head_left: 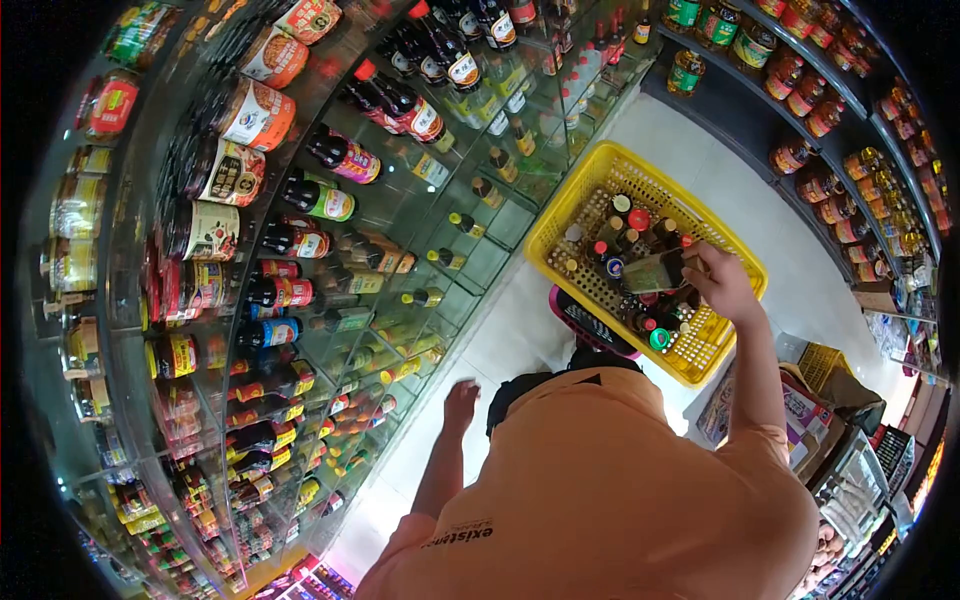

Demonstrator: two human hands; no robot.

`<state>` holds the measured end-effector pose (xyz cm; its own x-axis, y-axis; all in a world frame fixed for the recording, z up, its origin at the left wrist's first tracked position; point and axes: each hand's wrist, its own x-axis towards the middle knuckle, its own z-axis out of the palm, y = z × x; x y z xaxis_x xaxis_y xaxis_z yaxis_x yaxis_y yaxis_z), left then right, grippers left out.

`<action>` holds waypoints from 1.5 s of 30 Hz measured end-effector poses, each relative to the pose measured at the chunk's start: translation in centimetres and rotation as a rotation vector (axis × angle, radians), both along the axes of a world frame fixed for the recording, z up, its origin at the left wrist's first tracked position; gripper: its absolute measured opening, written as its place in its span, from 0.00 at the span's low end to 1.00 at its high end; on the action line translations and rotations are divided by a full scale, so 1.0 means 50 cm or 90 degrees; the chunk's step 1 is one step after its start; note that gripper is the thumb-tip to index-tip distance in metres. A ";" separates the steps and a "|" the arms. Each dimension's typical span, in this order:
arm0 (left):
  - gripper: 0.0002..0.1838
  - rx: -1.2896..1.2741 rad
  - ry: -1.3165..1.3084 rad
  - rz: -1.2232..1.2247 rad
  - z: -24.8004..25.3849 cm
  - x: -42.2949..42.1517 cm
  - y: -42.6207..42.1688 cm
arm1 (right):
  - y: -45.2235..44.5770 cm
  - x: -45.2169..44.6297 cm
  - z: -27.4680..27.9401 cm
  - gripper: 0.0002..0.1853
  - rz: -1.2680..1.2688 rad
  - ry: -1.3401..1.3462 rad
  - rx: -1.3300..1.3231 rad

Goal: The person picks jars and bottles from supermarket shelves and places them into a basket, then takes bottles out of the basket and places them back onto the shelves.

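My right hand point(722, 284) is over the right side of a yellow plastic basket point(560, 215), its fingers closed round the dark top of a bottle point(648, 275) with a pale label, which lies tilted above the others. Inside the basket stand several bottles with red, green, white and yellow caps, among them a green cap point(659, 339) and a red cap point(638, 219). Away from the basket, my left hand point(461, 404) hangs low near the glass shelves, its fingers curled together, and nothing shows in it.
Glass shelves point(470, 270) with rows of sauce bottles fill the left. Dark shelves point(730, 130) with jars and oil bottles curve along the right. Cartons point(803, 420) and a small yellow basket point(822, 366) stand at the lower right. A pink-rimmed stool point(590, 320) is beside the basket.
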<state>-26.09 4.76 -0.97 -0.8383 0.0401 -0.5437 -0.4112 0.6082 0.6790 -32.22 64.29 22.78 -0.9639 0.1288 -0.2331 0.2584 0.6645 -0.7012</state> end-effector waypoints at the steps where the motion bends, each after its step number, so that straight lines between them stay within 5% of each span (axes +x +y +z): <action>1: 0.18 -0.011 0.058 -0.067 0.030 -0.052 0.041 | -0.004 0.004 0.032 0.12 0.000 0.003 -0.001; 3: 0.21 0.022 0.118 -0.122 0.132 -0.142 0.158 | -0.015 0.010 0.079 0.12 0.048 0.030 -0.067; 7: 0.28 0.523 -0.022 -0.143 0.297 -0.216 0.344 | -0.054 -0.012 0.132 0.11 0.100 0.113 -0.245; 10: 0.30 0.694 -0.104 -0.210 0.356 -0.201 0.407 | -0.089 -0.046 0.129 0.14 0.093 0.067 -0.411; 13: 0.27 0.412 -0.112 -0.209 0.413 -0.172 0.381 | -0.150 -0.092 0.107 0.15 0.128 0.110 -0.549; 20: 0.18 0.350 0.068 0.014 0.409 -0.033 0.213 | -0.410 -0.163 -0.014 0.23 0.068 0.109 -0.591; 25: 0.20 0.206 0.186 0.192 0.396 0.102 0.115 | -0.608 -0.156 -0.121 0.23 0.140 -0.236 -0.640; 28: 0.25 -0.136 0.255 0.177 0.387 0.159 0.064 | -0.733 -0.118 -0.077 0.23 0.237 -0.297 -0.586; 33: 0.28 -0.192 0.283 0.192 0.382 0.206 -0.034 | -0.852 -0.058 -0.077 0.26 0.251 -0.383 -0.644; 39: 0.28 -0.087 0.334 0.316 0.285 0.260 -0.155 | -0.954 -0.025 -0.165 0.26 0.213 -0.238 -0.609; 41: 0.27 -0.058 0.316 0.352 0.276 0.307 -0.209 | -0.997 -0.031 -0.184 0.24 0.256 -0.019 -0.468; 43: 0.25 -0.060 0.028 0.366 0.274 0.379 -0.274 | -1.041 -0.039 -0.171 0.22 0.212 -0.024 -0.469; 45: 0.25 -0.085 0.009 0.353 0.148 0.507 -0.341 | -1.093 -0.072 -0.259 0.23 0.256 0.190 -0.346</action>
<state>-0.73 -12.30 6.44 -0.7218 -0.4766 -0.5018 -0.6846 0.3853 0.6188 -35.84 9.64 9.82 -0.9445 -0.3075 0.1157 -0.1849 0.2065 -0.9608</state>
